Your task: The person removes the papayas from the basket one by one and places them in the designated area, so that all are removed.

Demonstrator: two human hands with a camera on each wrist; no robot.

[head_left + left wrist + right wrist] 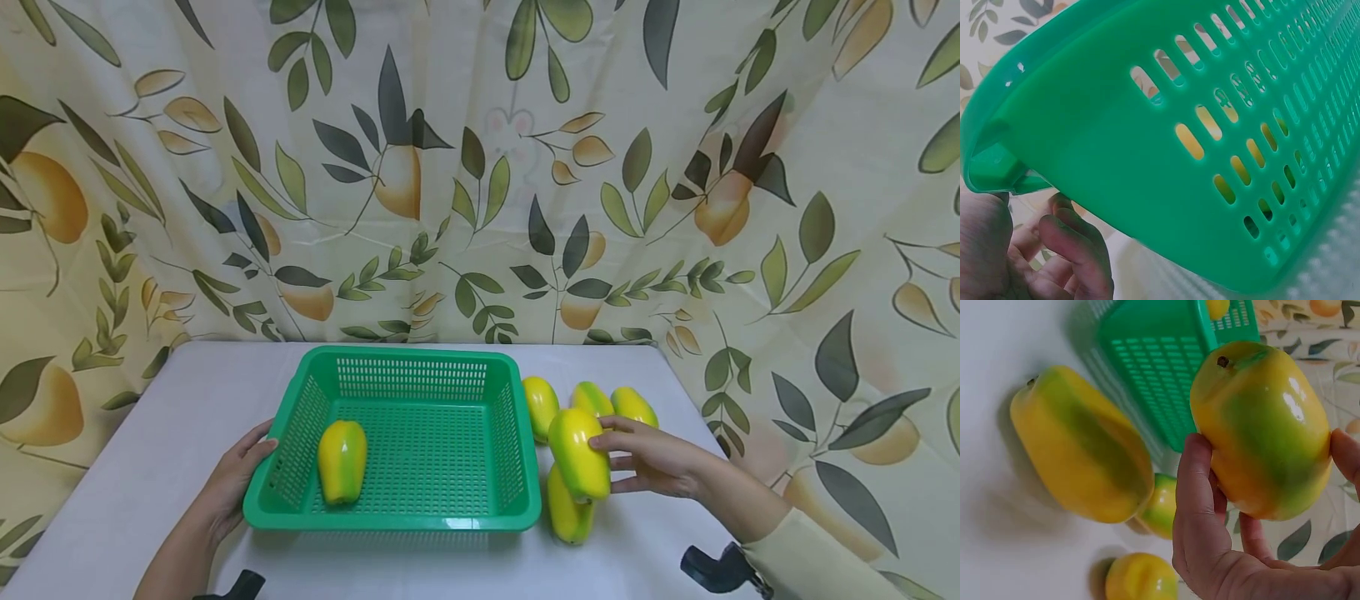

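Note:
A green plastic basket [390, 522] stands on the table with one yellow-green papaya [342, 462] inside, toward its left. My left hand [238, 479] holds the basket's left rim; in the left wrist view its curled fingers [1082, 250] show under the rim. To the right of the basket, my right hand [648, 457] grips another papaya [579, 450] between thumb and fingers. This held papaya [1263, 431] is raised above the table and overlaps a papaya [568, 517] lying below it in the head view.
Several more papayas lie right of the basket, among them one beside its wall [540, 407] and one farther right [633, 405]. The table [150, 450] has a white cover. Behind it hangs a leaf-and-fruit patterned curtain [465, 275].

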